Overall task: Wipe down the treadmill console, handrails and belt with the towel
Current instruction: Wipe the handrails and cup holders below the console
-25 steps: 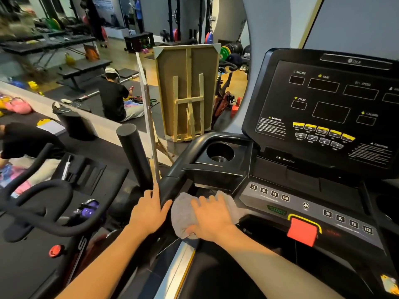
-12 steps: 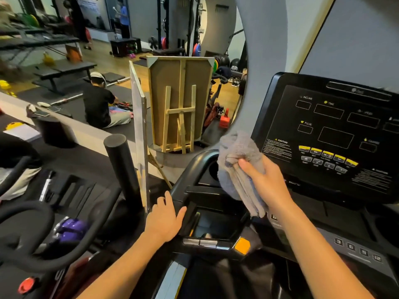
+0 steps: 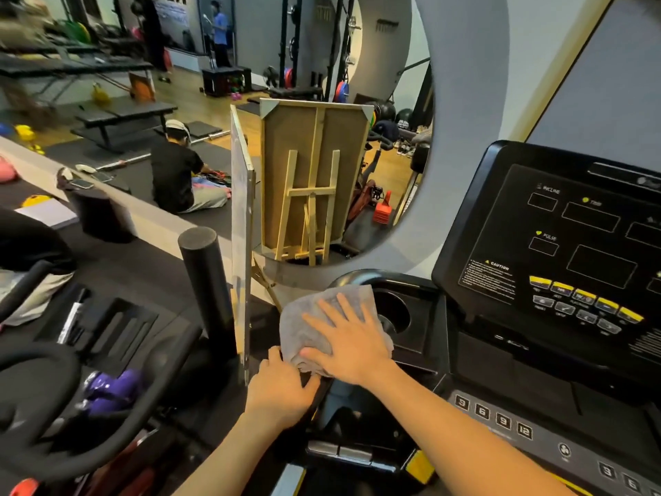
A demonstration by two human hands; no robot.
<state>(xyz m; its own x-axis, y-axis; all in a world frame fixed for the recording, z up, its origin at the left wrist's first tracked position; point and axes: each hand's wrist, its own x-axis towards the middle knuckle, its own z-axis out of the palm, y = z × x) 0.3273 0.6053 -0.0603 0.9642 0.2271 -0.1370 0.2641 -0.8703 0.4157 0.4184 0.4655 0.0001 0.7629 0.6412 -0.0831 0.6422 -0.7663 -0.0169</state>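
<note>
Currently: right hand [image 3: 348, 343], fingers spread flat, presses towel [image 3: 307, 316] on the near-left handrail [image 3: 352, 279] bend; rail runs near–far. Left hand [image 3: 280, 386], curled, grips rail just nearer.

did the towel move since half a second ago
Yes. The towel came down from in front of the console and now lies flat under the right hand, left of the cupholder.

2 bare forearms, left hand [image 3: 282, 386] & right hand [image 3: 352, 347], no sleeves/jewelry visible.
</note>
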